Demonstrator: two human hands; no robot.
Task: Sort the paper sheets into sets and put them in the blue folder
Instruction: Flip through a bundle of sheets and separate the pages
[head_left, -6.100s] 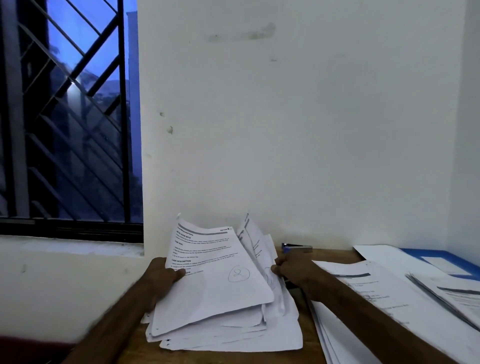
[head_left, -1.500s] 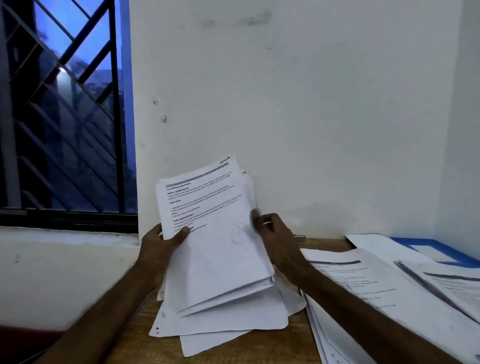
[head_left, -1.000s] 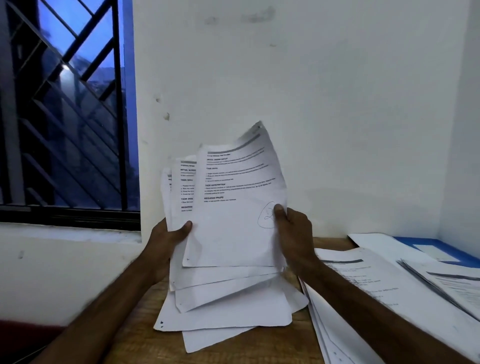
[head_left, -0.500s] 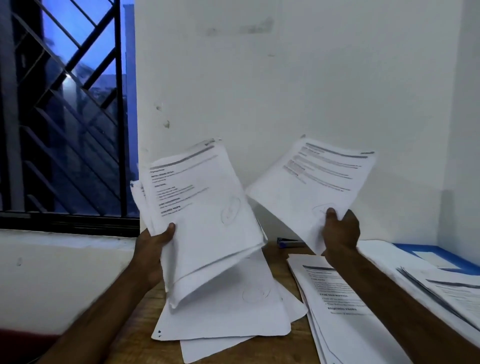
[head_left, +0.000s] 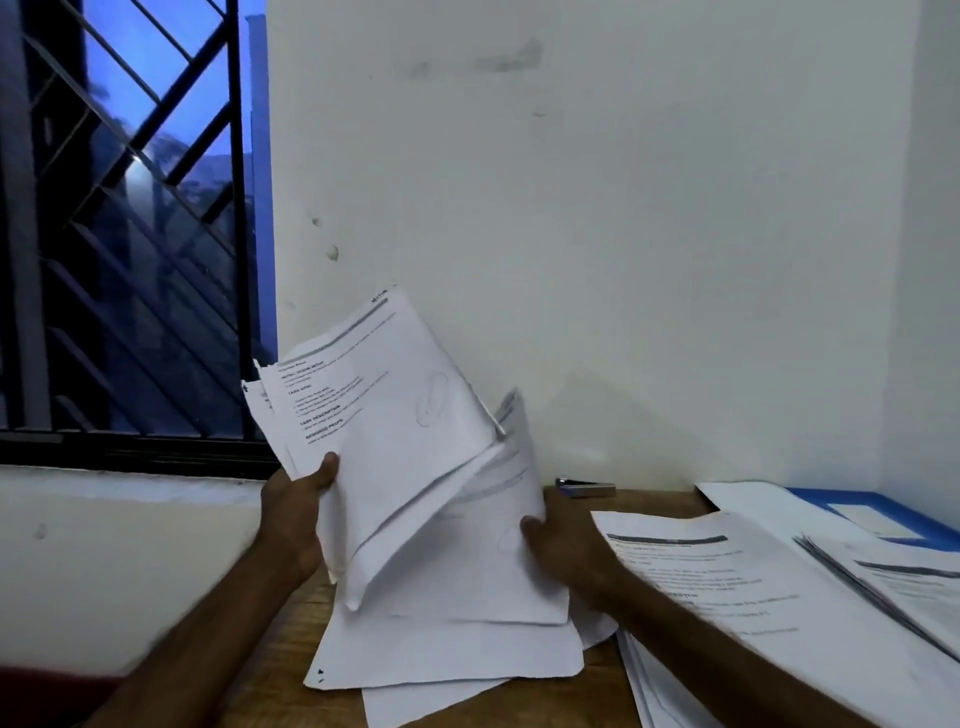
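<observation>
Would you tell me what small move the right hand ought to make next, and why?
Probably the right hand should draw the sheet it pinches out from the bundle gripped by the left hand, toward the printed stack beside it; the sheet's left part lies tucked behind the bundle.

The right hand (head_left: 558, 545) has swung its sheet (head_left: 514, 467) back against the bundle (head_left: 384, 415).

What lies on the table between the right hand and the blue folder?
Head view: a stack of printed sheets fills the stretch from the right hand to the blue folder, partly covering the folder.
</observation>
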